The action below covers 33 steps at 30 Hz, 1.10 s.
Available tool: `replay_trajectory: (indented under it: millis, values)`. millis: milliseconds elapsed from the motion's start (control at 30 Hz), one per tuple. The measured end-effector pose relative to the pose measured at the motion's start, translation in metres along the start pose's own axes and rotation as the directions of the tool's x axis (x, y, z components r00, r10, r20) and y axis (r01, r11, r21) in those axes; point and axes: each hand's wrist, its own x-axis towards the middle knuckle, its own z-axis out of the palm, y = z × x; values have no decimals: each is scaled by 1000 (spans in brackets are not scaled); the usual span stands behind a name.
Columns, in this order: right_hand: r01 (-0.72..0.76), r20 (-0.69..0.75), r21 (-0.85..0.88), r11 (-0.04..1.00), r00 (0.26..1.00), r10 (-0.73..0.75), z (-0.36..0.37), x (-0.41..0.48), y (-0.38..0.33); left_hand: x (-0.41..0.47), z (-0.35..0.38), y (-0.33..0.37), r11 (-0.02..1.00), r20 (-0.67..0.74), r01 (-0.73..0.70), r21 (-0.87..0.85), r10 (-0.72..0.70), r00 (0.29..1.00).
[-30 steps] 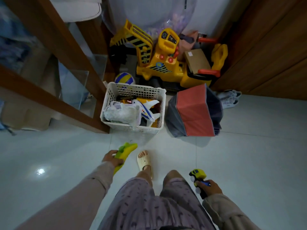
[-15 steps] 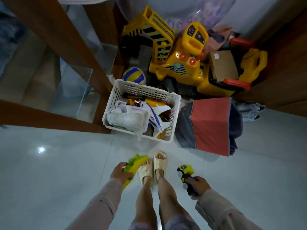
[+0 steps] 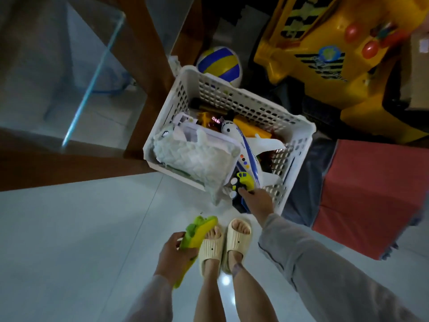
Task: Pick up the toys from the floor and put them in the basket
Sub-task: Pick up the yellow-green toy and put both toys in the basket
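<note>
A white perforated basket (image 3: 299,145) stands on the floor ahead of my feet, filled with a white toy plane (image 3: 246,149), a white fluffy bag (image 3: 195,159) and other toys. My right hand (image 3: 256,201) is shut on a small yellow-green toy car (image 3: 242,182) and holds it over the basket's near rim. My left hand (image 3: 174,254) grips a yellow and green dinosaur toy (image 3: 197,235) low beside my left slipper, short of the basket.
A wooden frame with a glass panel (image 3: 97,66) rises left of the basket. Behind it lie a blue-yellow ball (image 3: 220,63) and a big yellow ride-on excavator (image 3: 336,66). A red and grey folded box (image 3: 366,196) sits right of the basket.
I have stepped closer to the basket. My right hand has risen forward with the toy car to the basket's near rim. My left hand keeps the dinosaur toy low.
</note>
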Motion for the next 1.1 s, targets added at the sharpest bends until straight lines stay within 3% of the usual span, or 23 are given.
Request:
replay_trajectory:
  millis: [233,367,467,633,700,833,900,1000,1100]
  values:
    - [-67,-264,-49,997,963,52,52,66,-10,48,-1,7,1000,-57,4,-13,-4,998]
    - [-8,-330,-35,999,944,-4,60,75,-7,57,-3,9,998,-62,32,-53,-35,997]
    - [69,-252,-80,994,964,-87,60,69,-2,56,-4,15,994,-69,54,-94,-61,996]
    - [235,-104,28,972,967,-231,38,38,21,44,3,33,963,-37,99,-252,-112,993]
    - [208,-16,19,978,978,-208,20,24,38,38,11,41,926,-13,115,-360,-128,992]
    - [-46,186,124,991,982,22,-21,5,75,32,38,58,827,43,155,-540,-158,987]
    - [-112,202,139,984,976,83,-40,1,93,32,59,67,869,20,144,-474,-153,988]
    - [-159,191,168,973,973,126,-59,-1,112,36,90,82,997,-79,23,-75,-29,996]
    - [-195,219,196,961,964,151,-67,3,127,48,118,96,976,-81,-175,127,186,979]
